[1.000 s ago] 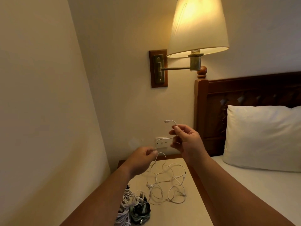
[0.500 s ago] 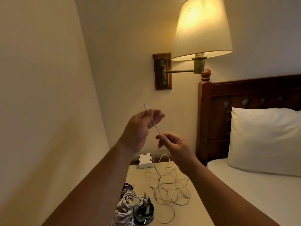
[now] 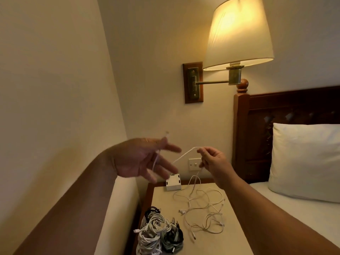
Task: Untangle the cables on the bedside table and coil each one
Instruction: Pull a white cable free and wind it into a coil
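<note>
A thin white cable [image 3: 184, 155] runs between my two raised hands above the bedside table [image 3: 231, 242]. My left hand [image 3: 139, 161] shows its palm with the fingers spread. The cable crosses that palm under the thumb, and its plug end sticks up above the hand. My right hand [image 3: 213, 161] pinches the same cable between thumb and fingertips. From there the cable drops into a loose white tangle [image 3: 202, 208] on the tabletop. Coiled white bundles [image 3: 152, 229] and a dark coil [image 3: 173, 240] lie at the table's front left.
A small white box [image 3: 173, 183] stands at the table's back edge below a wall switch [image 3: 195, 163]. A lit wall lamp [image 3: 239, 32] hangs above. The bed with its dark headboard [image 3: 242, 137] and a white pillow [image 3: 305, 161] is on the right; a wall closes the left.
My left hand took the plug end from the right hand, then turned palm-up with its fingers spread. My right hand slid along the cable and drew it out to the right.
</note>
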